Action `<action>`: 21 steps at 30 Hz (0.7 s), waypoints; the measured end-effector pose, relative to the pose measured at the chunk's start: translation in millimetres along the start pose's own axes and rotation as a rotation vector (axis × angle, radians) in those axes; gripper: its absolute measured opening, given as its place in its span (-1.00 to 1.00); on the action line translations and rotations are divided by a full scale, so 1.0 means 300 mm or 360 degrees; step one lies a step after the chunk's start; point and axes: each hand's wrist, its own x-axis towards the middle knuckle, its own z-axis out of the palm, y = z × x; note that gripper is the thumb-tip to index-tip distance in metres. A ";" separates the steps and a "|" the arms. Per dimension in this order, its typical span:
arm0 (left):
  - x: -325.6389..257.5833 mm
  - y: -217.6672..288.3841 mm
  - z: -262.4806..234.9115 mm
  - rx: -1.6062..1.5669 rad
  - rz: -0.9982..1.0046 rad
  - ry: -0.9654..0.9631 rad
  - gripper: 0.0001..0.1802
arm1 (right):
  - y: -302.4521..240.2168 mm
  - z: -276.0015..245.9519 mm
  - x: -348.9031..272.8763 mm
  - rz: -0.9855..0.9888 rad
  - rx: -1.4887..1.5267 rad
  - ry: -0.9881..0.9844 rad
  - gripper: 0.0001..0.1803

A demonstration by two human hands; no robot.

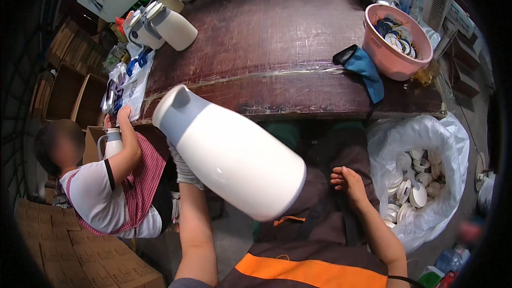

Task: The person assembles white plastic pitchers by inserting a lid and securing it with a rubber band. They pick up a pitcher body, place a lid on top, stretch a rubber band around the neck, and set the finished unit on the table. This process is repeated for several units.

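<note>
A white vacuum jug (240, 157) with a grey-blue collar and spout lies tilted in the air in front of me, its base toward the lower right. My left hand (184, 166), in a light knitted glove, is closed on it near the collar; the fingers are mostly hidden behind the jug. Bare and empty, my right hand (349, 182) hovers over my lap with its fingers loosely curled and slightly apart. It is to the right of the jug's base, not touching it.
A dark red worktable (256, 37) spans ahead. On it stand other white jugs (173, 28), a pink bucket (399, 64) of round parts and a blue cloth (362, 72). A plastic sack (448, 170) of white lids sits at right. A co-worker (101, 197) handles another jug at left, near cartons (80, 245).
</note>
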 end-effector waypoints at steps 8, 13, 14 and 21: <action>0.112 0.278 0.348 0.0857 0.0917 0.0254 -0.70 | 0.054 0.029 0.028 -0.0074 -0.0197 0.0010 -0.67; 0.234 0.202 0.377 0.1031 0.1133 0.0516 -0.65 | 0.065 0.047 0.005 -0.0196 -0.0542 0.0084 -0.67; 0.297 0.188 0.308 0.0816 0.1289 0.0421 -0.61 | 0.056 0.059 -0.002 -0.0189 -0.0593 0.0075 -0.67; 0.526 0.147 0.212 0.2221 0.1280 0.0653 -0.06 | 0.021 0.094 -0.011 -0.0302 -0.0911 0.0175 -0.71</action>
